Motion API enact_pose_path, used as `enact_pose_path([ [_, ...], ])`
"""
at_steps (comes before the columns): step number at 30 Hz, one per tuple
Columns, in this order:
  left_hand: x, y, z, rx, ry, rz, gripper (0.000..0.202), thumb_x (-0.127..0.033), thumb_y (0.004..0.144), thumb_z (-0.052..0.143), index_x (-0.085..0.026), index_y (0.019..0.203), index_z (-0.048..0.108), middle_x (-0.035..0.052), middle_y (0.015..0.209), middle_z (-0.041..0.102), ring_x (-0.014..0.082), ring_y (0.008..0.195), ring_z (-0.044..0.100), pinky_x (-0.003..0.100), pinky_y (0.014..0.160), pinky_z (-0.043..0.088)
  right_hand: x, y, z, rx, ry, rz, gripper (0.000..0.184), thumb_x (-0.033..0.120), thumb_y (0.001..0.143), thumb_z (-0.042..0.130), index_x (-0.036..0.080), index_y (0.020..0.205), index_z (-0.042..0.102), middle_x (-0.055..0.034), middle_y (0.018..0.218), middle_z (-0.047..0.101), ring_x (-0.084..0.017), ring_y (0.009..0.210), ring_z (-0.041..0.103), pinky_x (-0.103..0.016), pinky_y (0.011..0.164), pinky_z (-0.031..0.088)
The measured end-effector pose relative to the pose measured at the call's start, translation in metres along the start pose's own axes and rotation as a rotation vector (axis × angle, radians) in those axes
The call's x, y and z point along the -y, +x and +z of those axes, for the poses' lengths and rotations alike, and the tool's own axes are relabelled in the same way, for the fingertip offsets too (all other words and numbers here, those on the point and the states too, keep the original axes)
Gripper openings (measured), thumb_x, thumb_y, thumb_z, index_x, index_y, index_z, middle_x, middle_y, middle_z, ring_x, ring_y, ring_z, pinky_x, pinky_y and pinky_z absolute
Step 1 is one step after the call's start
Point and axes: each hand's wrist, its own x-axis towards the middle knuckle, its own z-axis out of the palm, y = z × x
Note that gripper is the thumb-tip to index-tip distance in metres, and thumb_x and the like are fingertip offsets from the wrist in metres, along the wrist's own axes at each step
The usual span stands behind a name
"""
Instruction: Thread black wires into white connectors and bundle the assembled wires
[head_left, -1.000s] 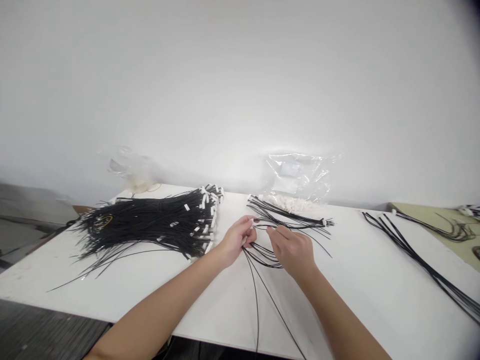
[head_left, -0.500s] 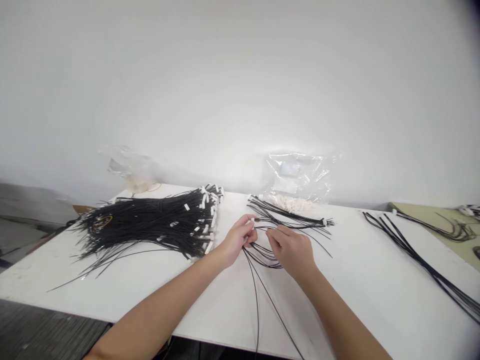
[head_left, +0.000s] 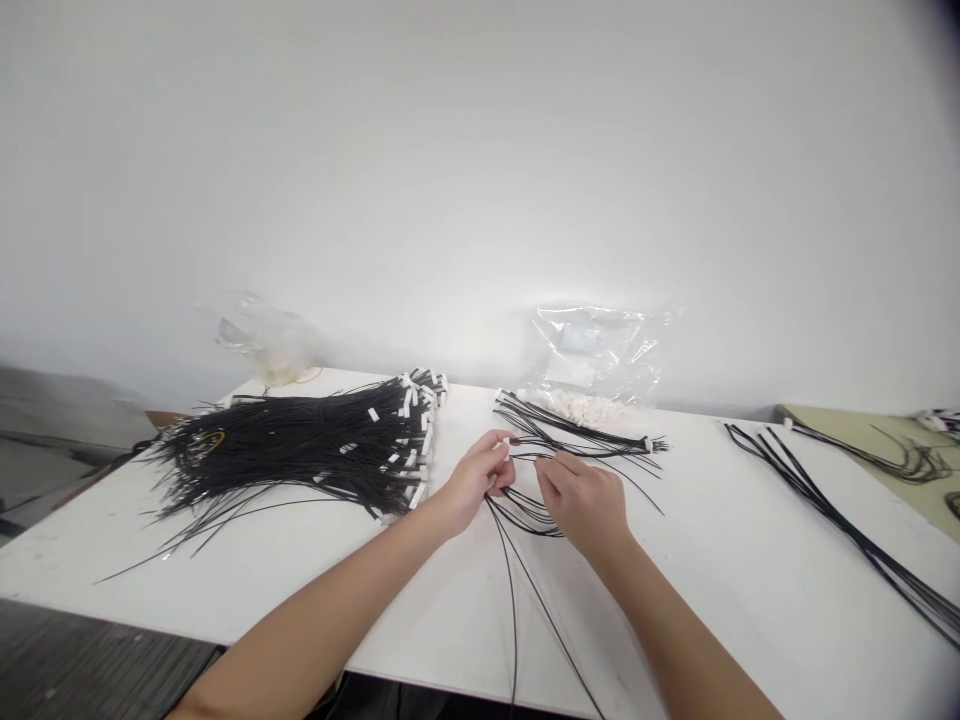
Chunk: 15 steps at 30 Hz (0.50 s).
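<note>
Behind the white surface (head_left: pixel 450 620), which bears a thick heap of black wires (head_left: pixel 300 430), rises a pale wall (head_left: pixel 480 200). I see the left hand (head_left: pixel 478 477), its grip closed on a small white connector (head_left: pixel 505 447) over the surface; the right hand (head_left: pixel 589 495) pinches a thin black wire (head_left: pixel 523 457) just beside it. Hardly anything has shifted this past second, suggesting fine, steady handling.

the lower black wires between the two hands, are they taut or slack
Slack: the lower black wires bow downward between the left hand and right hand, rather than running straight across.
</note>
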Motion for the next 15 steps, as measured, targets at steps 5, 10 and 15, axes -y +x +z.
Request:
enact_pose_path([
  [5,0.0,0.0003,0.0003,-0.009,0.013,0.007,0.025,-0.037,0.08,0.041,-0.019,0.097,0.044,-0.0059,0.045,0.032,0.0072,0.045,0.027,0.018,0.045,0.021,-0.0009,-0.0002,-0.0006,-0.017,-0.022,-0.023,0.026,0.009,0.076,0.045,0.016,0.051,0.047,0.003,0.048,0.037,-0.007,0.042,0.017,-0.023,0.043,0.013],
  [10,0.0007,0.0001,0.0002,0.012,-0.007,-0.013,0.024,-0.037,0.079,0.042,-0.019,0.095,0.045,-0.006,0.046,0.031,0.0073,0.046,0.027,0.017,0.045,0.023,0.0,0.0028,-0.0036,-0.053,-0.073,-0.086,0.027,0.006,0.075,0.046,0.016,0.05,0.045,0.0032,0.048,0.037,-0.008,0.042,0.017,-0.022,0.043,0.014],
  [15,0.0,-0.0003,0.0009,0.018,0.009,-0.015,0.023,-0.037,0.08,0.041,-0.019,0.093,0.044,-0.006,0.045,0.031,0.0072,0.045,0.026,0.017,0.044,0.022,0.0014,0.0011,-0.0019,-0.051,-0.03,-0.054,0.026,0.007,0.075,0.047,0.016,0.05,0.045,0.0036,0.047,0.037,-0.008,0.042,0.017,-0.022,0.043,0.014],
])
